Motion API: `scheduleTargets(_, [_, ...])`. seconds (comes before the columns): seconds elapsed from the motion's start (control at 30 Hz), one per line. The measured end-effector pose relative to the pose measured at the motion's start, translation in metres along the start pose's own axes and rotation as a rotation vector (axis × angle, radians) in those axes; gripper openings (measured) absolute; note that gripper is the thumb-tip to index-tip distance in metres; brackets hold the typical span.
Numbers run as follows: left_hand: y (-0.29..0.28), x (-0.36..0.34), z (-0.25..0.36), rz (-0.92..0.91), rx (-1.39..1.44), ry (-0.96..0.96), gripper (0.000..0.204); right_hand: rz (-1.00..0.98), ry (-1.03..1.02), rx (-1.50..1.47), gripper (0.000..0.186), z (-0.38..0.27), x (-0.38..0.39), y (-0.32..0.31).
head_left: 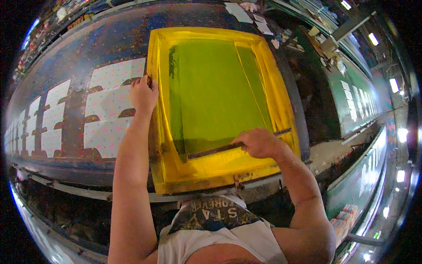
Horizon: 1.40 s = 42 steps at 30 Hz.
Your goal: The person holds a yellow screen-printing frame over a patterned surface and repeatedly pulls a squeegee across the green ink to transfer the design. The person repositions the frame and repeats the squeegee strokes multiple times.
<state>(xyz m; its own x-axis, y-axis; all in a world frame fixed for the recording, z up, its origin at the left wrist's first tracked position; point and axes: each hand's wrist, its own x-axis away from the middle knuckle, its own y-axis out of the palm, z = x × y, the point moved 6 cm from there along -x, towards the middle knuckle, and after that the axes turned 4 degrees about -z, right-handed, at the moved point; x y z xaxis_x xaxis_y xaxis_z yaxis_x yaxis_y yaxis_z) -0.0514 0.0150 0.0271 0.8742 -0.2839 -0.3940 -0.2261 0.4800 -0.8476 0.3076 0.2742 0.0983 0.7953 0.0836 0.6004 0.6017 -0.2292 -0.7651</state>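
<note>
A large screen-printing frame (281, 99), stained bright yellow, lies on the long dark table before me. Its mesh (211, 88) looks yellow-green. My left hand (144, 94) is closed at the frame's left side, its fingers wrapped at the outer edge next to a small dark part. Near the front of the mesh, a long, dark, thin-bladed squeegee (211, 152) lies crosswise. My right hand (261, 143) grips it from above, right of its middle. Along the squeegee's near side, yellow ink (215, 165) covers the frame's front part.
White cut fabric pieces (105, 103) with small pink marks lie in rows on the table to the left. Papers (239, 12) rest at the far edge. A green table (360, 101) with more white pieces stands to the right. A rail (88, 191) runs along the near table edge.
</note>
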Motion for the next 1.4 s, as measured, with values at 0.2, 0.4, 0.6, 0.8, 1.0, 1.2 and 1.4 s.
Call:
scheduleTargets(0.2, [-0.011, 0.002, 0.005, 0.050, -0.012, 0.012, 0.046, 0.405, 0.008, 0.131, 0.036, 0.070, -0.102, -0.105])
scheduleTargets(0.4, [-0.022, 0.006, 0.014, 0.057, -0.023, 0.009, 0.043, 0.786, 0.067, 0.205, 0.045, 0.129, -0.238, -0.210])
scheduleTargets(0.6, [-0.025, 0.004, 0.016, 0.055, 0.002, -0.029, 0.041, 0.856, 0.038, 0.217, 0.045, 0.157, -0.311, -0.268])
scheduleTargets(0.8, [-0.022, 0.005, 0.014, 0.062, -0.026, 0.004, 0.040, 0.774, -0.009, 0.262, 0.036, 0.176, -0.321, -0.284])
scheduleTargets(1.0, [-0.018, 0.001, 0.010, 0.030, -0.038, 0.050, 0.043, 0.561, -0.070, 0.298, 0.040, 0.163, -0.290, -0.263])
scheduleTargets(1.2, [-0.011, -0.001, 0.002, -0.030, -0.010, 0.006, 0.046, 0.442, -0.122, 0.225, 0.036, 0.104, -0.190, -0.167])
scheduleTargets(1.4, [-0.006, -0.007, 0.004, -0.035, -0.112, 0.060, 0.060, 0.334, -0.043, 0.179, 0.042, 0.042, -0.082, -0.066])
